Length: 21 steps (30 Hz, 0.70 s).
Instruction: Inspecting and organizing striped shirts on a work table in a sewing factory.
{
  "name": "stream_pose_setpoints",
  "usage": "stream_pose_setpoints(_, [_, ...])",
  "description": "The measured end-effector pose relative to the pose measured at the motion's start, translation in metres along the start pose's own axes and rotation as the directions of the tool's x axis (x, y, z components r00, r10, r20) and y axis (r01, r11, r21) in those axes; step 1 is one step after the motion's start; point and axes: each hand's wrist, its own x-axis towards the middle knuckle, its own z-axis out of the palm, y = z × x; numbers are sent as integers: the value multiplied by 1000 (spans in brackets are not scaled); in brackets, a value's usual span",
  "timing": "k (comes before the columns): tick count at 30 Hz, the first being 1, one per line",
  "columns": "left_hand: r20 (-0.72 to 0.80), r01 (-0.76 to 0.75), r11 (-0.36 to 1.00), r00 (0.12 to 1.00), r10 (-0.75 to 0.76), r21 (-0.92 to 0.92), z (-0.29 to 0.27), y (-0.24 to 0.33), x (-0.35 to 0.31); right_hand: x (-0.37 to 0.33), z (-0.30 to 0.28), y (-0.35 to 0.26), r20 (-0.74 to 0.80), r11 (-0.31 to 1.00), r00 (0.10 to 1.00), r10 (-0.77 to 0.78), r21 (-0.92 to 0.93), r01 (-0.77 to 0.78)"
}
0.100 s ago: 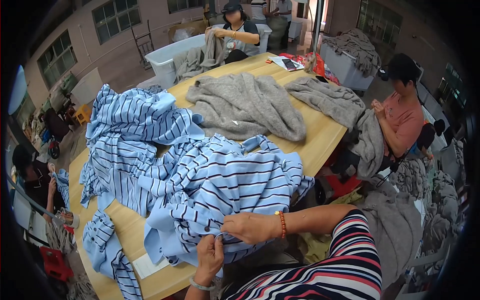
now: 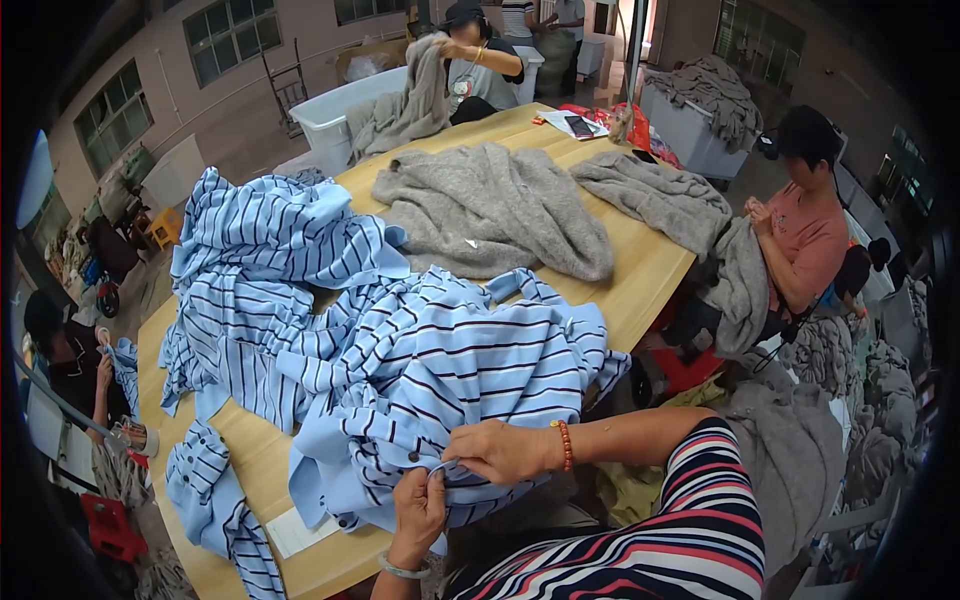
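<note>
A light blue striped shirt point(image 2: 490, 360) with dark buttons lies bunched at the table's near edge. My left hand point(image 2: 418, 505) pinches a fold of its blue cloth between thumb and fingers. Right beside it, my right hand point(image 2: 500, 450) is closed on the same shirt, its fingertips almost meeting the left thumb. A dark button shows just above the left fingertips. What lies right between the fingertips is too small to make out. More striped shirts point(image 2: 270, 230) are heaped to the left, and one folded piece point(image 2: 210, 480) lies at the lower left.
The wooden table point(image 2: 640, 290) carries a grey knit garment point(image 2: 490, 210) in the middle and another grey piece point(image 2: 655, 200) at the right. A white paper point(image 2: 300, 532) lies near the front. Co-workers handle cloth across, right and left. A white bin point(image 2: 325, 135) stands behind the table.
The co-worker across the table has raised the grey garment higher. My own hands stay at nearly the same place on the shirt.
</note>
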Motion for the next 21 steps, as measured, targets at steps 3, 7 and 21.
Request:
stream_pose_setpoints(3, [33,-23,999,999,23,25,-3,-5,1,0,1,5,-2,998,999,49,27,-49])
stream_pose_setpoints(7, [84,-36,997,996,30,66,-8,-11,4,2,0,11,-37,997,996,-76,15,76])
stream_pose_setpoints(21, [125,342,920,938,-323,-189,-37,5,-21,21,-21,0,60,922,937,344,168,-349])
